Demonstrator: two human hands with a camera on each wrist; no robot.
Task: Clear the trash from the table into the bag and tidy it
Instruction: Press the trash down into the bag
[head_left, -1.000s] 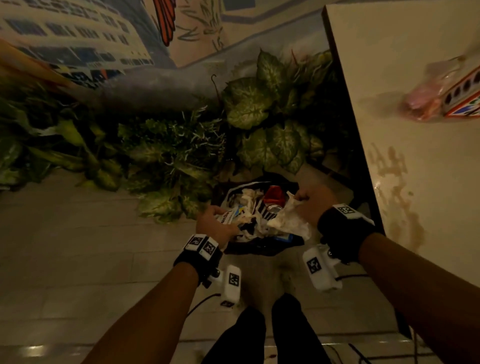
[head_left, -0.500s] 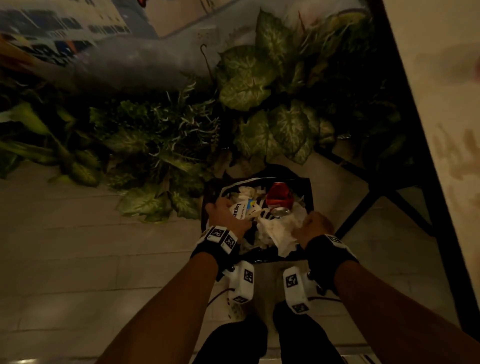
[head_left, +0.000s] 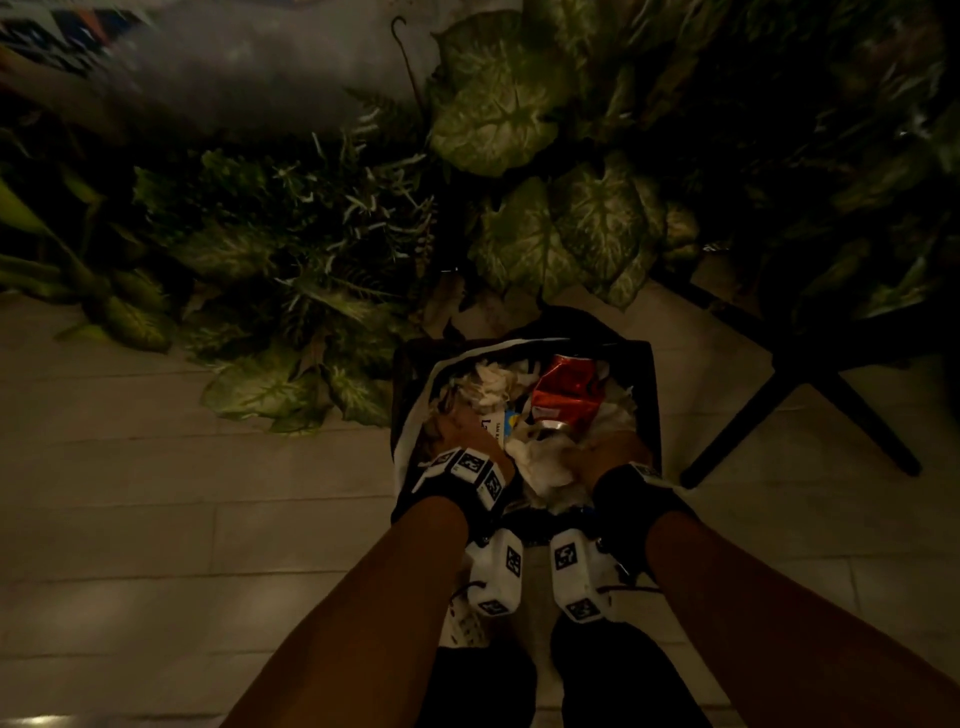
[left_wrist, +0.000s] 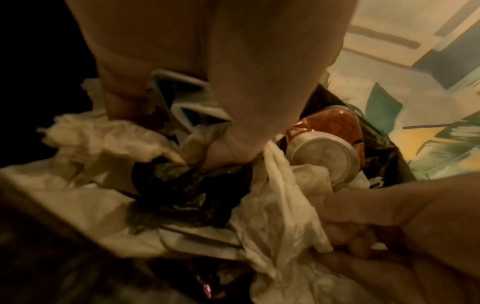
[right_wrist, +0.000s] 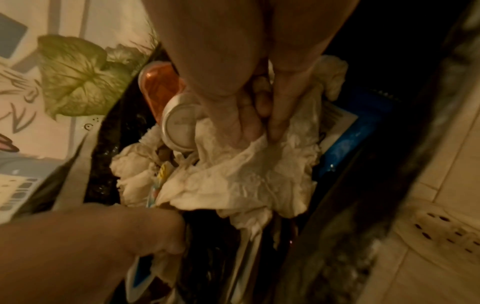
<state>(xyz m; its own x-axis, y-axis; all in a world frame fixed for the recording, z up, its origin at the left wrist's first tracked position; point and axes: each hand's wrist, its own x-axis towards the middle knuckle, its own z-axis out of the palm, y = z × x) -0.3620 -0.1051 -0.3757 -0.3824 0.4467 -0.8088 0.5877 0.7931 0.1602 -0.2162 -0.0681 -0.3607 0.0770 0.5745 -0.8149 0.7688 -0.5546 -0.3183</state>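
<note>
- Since the bag (head_left: 655, 395) is already stuffed nearly to its mouth, the loading part can be judged mostly done: a crushed red can (head_left: 569, 389), wads of white tissue (head_left: 540, 467) and a printed wrapper (head_left: 496, 434) are all seen inside it, on the tiled floor (head_left: 156, 493) by the plants (head_left: 519, 104).
- What's left is harder to call (the table isn't in view at all right now), so whether more trash is waiting up there can't be told. The bag itself hasn't been closed or tied yet.
- The left hand (head_left: 457, 431) is buried in the left side of the bag; in the wrist view its fingers look curled into black plastic and paper, though exactly what is gripped can't be made out.
- The right hand (right_wrist: 249, 98) is laid on the big tissue wad with fingers mostly straight, pressing it down just beside the can's silver end, not pinching anything as far as can be seen.
- Compared with a second ago, the tabletop and the packet lying on it have dropped out of the head view, the bag is seen from more directly above, and both hands have been pushed deeper in. The tissue, earlier draped at the bag's near edge under the right hand, is now being packed down.
</note>
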